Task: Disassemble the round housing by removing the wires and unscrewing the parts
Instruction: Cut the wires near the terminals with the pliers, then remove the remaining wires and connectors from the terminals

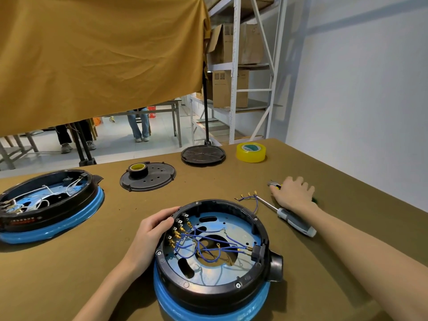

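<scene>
Round housing [215, 251] stands at the near edge of the surface [92, 262], blue wires [203, 246] not yet all out. Our left hand [151, 230] grips its rim; our right hand [293, 191] lies on the pliers [274, 186], whether gripping them we cannot tell. Next we judge: lift pliers, pull terminals.
</scene>
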`<state>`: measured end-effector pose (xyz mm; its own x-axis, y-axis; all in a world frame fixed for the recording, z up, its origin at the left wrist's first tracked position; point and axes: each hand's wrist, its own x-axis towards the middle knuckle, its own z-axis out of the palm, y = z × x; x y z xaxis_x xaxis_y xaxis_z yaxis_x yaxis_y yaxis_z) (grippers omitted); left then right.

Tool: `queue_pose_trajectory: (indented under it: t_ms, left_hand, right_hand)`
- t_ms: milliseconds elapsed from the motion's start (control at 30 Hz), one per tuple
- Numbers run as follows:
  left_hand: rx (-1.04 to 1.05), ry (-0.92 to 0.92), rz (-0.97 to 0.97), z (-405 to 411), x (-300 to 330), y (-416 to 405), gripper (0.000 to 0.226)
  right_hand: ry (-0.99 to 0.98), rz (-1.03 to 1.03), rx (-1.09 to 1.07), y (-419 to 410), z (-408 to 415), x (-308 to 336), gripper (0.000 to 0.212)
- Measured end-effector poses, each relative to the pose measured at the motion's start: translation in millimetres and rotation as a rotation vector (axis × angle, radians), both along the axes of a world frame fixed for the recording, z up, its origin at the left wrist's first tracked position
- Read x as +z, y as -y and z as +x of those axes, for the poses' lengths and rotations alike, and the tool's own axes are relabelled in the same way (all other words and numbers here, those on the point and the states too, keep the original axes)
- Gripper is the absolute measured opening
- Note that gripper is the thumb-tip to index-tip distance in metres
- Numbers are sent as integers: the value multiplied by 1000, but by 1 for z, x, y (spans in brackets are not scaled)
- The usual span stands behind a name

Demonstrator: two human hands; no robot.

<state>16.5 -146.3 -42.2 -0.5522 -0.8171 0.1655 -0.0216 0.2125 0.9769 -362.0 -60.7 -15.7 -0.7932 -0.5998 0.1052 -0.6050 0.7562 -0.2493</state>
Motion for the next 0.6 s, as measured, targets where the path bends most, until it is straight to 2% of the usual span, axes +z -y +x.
queue_pose_trajectory:
  t_ms: [100, 167, 233, 300, 400, 500, 600]
  left_hand:
    - [-9, -8, 7, -2, 1, -1, 38]
    - [-10, -15, 0, -4, 0, -1, 35]
    - [-1, -24, 3, -4, 0, -2, 38]
    - [2, -22, 1, -5, 0, -2, 36]
    - [1, -17, 6, -4, -1, -3, 29]
    - [8, -9, 19, -4, 0, -4, 31]
    - [16, -20, 35, -5, 0, -6, 32]
  right_hand:
    - [-22, -284, 158, 1, 35, 18, 46]
    - [-8, -457, 385, -3, 68, 31, 29]
    - [25, -513, 601, -9, 104, 41, 11]
    - [58, -508, 758, -17, 137, 48, 6]
    - [67, -408, 897, -25, 174, 46, 14]
    - [-1, -164, 917, -25, 197, 35, 30]
    - [28, -83, 887, -20, 205, 30, 44]
